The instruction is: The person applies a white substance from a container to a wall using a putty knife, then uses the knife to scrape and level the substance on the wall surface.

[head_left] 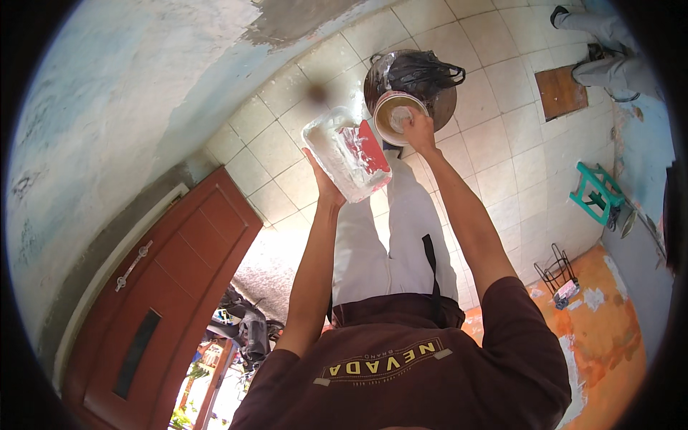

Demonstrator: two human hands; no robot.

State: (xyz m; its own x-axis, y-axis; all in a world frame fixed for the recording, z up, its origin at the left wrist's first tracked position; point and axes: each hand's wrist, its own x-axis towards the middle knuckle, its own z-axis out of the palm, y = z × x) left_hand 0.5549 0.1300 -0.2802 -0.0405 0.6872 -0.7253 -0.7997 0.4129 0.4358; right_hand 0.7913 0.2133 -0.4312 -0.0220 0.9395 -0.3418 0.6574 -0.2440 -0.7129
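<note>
My left hand is closed on the near left edge of a white plastic tray, holding it up above the floor. White paste smears the tray's inside, and a red flat spreader coated with the same paste lies in it. To the right, my right hand reaches over the rim of a round bucket, its fingers closed round a small pale cup inside. The cup's exact shape is partly hidden by my fingers.
Beyond the bucket stands a dark round vessel with a black plastic bag on it. A brown board lies near another person's legs. A green stool and wire rack sit right; a red-brown door stands left.
</note>
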